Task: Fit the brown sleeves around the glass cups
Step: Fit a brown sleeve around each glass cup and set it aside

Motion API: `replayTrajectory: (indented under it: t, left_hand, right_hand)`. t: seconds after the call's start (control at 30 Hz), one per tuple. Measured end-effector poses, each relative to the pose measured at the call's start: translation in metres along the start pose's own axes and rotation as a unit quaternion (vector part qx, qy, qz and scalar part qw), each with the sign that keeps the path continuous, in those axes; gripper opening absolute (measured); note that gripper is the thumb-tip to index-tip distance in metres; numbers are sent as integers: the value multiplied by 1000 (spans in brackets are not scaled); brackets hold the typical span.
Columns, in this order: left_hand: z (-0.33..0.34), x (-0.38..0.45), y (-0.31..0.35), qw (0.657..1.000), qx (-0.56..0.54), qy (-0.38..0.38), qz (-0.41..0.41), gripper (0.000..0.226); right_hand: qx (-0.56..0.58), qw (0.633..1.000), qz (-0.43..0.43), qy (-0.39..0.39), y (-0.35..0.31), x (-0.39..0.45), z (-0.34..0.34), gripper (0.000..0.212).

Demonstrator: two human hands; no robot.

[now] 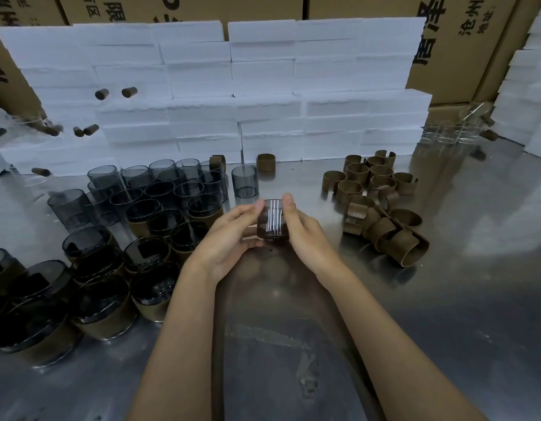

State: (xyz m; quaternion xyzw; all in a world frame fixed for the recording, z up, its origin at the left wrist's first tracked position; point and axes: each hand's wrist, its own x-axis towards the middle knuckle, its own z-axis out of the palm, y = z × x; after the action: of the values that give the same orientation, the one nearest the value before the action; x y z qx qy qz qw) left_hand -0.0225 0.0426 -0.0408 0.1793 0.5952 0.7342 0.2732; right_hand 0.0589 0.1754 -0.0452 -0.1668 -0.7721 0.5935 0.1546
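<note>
One head-worn view looks forward and down, close above the steel table (445,299), facing the foam wall (232,86) that rises behind it.

Smoky grey glass cups (159,189) crowd a dull silver metal desk (445,299), several wrapped in tan-brown sleeves (108,320); a heap of loose brown sleeves (381,202) matches them; behind stand plain white foam blocks (263,86) and brown cardboard boxes (460,41) printed with black characters

Both forearms reach forward, left hand (229,235) and right hand (305,232) curled, thumbs up.
</note>
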Motion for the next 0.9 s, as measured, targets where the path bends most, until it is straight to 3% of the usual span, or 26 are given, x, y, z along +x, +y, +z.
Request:
replayTrajectory:
  t: [0.17,0.3,0.47,0.57,0.63,0.77,0.9]
  left_hand:
    - [-2,5,-3,997,-16,75,20,19]
    - [2,2,0,997,-4,68,21,32]
    - [14,0,1,998,32,-38,25,68]
    - [29,0,-1,997,43,-62,0,74]
    - [34,1,-3,996,60,-63,-5,75]
    - [34,1,-7,994,102,-45,19,73]
    - [32,2,-8,996,80,15,26,72]
  right_hand:
    - [-8,999,-29,37,7,4,-3,34]
    - [44,997,-35,55,5,3,-6,18]
    - [59,998,23,12,-4,-4,-5,56]
    - [56,998,23,-20,-9,-5,-5,43]
    - [49,999,17,-12,-9,-5,-4,44]
    - [45,999,0,18,-8,-5,-3,71]
    - [78,995,0,69,-7,-3,-5,59]
